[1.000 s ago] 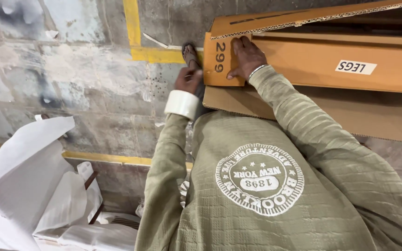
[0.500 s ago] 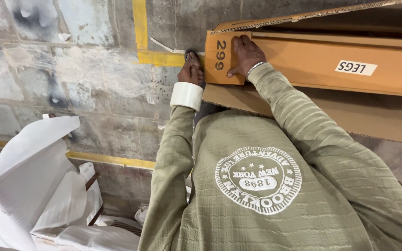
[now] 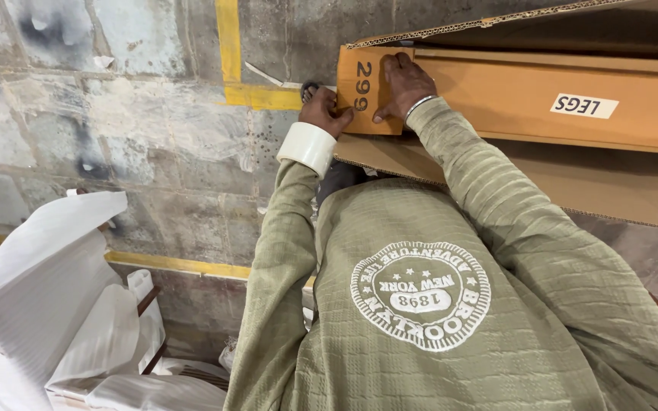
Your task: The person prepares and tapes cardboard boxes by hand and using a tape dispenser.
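With left hand (image 3: 323, 113) and right hand (image 3: 404, 82) flat on its left end, long cardboard box (image 3: 512, 99) looks stiff, light-walled, probably awkward; grip the end edges.

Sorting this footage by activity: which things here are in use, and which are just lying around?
In use: left hand and right hand on the end of the long orange cardboard box, inside the open outer carton.

Lying about: white foam wrapping, floor tape.
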